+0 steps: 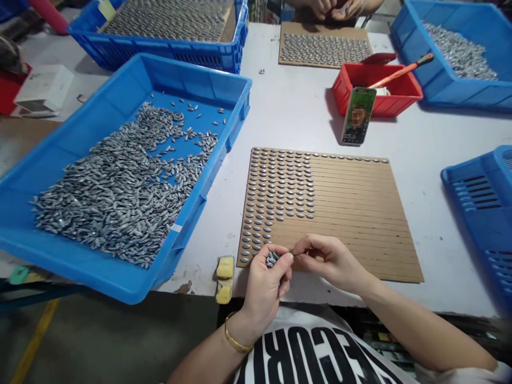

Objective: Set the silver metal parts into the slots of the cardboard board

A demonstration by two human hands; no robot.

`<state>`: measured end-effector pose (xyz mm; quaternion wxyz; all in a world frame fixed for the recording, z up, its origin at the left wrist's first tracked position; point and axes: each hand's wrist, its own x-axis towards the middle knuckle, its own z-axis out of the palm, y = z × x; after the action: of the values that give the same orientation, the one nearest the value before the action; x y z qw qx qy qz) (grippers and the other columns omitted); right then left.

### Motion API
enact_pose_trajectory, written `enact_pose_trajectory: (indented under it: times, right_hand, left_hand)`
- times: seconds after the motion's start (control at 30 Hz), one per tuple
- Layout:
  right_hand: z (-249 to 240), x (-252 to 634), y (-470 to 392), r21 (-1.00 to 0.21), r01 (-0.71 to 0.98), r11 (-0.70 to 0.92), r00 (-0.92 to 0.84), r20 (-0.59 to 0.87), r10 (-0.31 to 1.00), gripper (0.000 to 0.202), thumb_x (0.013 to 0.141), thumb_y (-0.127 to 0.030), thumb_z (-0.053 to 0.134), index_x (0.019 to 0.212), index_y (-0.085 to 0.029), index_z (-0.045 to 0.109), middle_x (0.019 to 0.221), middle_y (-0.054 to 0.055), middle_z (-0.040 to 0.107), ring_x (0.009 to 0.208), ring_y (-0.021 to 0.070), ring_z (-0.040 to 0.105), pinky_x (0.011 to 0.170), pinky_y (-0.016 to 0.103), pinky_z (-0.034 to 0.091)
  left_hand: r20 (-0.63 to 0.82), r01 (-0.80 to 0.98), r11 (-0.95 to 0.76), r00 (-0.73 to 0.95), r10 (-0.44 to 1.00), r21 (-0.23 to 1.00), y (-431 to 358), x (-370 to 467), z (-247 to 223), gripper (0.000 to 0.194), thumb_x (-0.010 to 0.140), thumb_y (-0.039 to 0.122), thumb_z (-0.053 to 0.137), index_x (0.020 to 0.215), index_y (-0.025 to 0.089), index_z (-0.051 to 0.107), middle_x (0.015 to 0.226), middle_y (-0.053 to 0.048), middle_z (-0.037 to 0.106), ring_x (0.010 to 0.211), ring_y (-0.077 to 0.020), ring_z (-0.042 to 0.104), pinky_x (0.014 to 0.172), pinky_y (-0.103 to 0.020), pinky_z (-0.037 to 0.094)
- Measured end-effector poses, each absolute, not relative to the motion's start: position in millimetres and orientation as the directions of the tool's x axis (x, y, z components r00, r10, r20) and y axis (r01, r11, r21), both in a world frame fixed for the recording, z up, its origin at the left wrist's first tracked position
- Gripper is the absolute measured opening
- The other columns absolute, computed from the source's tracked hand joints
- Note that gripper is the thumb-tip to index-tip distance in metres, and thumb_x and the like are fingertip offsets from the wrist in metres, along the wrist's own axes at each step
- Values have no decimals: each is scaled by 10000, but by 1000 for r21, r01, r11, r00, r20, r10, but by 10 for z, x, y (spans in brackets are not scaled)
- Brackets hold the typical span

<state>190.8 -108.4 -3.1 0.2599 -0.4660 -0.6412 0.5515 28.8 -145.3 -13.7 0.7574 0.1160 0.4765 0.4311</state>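
Observation:
My left hand [269,280] is curled around a small heap of grey, spindle-shaped metal pieces [272,259], above the near left part of a cardboard sheet [352,229]. Close beside it, my right hand [330,261] pinches thumb and forefinger together at the left hand's fingertips; whatever lies in that pinch is too small to make out. Rows of the same pieces [280,181] fill the sheet's left side, and a single line of them runs along its far edge. Thin parallel slits cross the bare cardboard.
A blue tray [236,114] of loose pieces stands at left. Yellow blocks [224,280] sit at the table edge. A phone [358,117] leans on a red bin [400,104]. Blue crates [476,181] flank the right. Across the table, another person's hands [336,8] work above a filled sheet [324,48].

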Motion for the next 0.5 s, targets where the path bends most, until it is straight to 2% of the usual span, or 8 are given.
enact_pose_trajectory:
  times: [0.1,0.2,0.3,0.4,0.5]
  right_hand:
    - [-29,1931,-1050,-933,358,42,-416,-119,901,152,893,-281,561,862,-173,664,760,28,650,650,111,563,577,221,460]
    - [-50,1942,-1034,-946,314,77,-448,-76,891,151,902,-258,550,907,-185,682,821,46,652,704,121,584,611,236,476]
    - [-110,1947,-1042,-980,175,-97,-441,-166,882,158,904,-297,561,918,-178,663,846,53,649,703,122,604,603,240,501]
    - [-177,1948,-1060,-943,29,-331,-474,-305,826,196,896,-353,584,924,-163,618,791,43,658,675,129,628,598,252,527]
    - [-207,1957,-1068,-902,-33,-430,-511,-354,783,212,888,-363,599,955,-162,600,778,37,663,702,144,649,662,293,558]
  left_hand:
    - [-644,-563,617,185,743,550,-1445,319,-122,255,768,371,691,839,184,533,699,15,563,502,-55,428,354,-141,232]
    - [-651,-581,614,182,737,534,-1433,354,-102,267,763,386,691,836,186,531,695,15,552,530,-68,462,354,-137,245]
    - [-639,-595,598,177,749,537,-1417,378,-93,275,753,395,696,817,179,539,724,1,567,543,-72,475,353,-141,251]
    - [-617,-596,588,188,764,547,-1399,387,-98,267,756,390,693,804,170,551,748,-13,584,551,-74,474,352,-148,258]
    - [-614,-600,592,203,763,538,-1385,390,-112,253,766,375,687,813,169,549,737,-12,580,561,-78,476,352,-149,260]
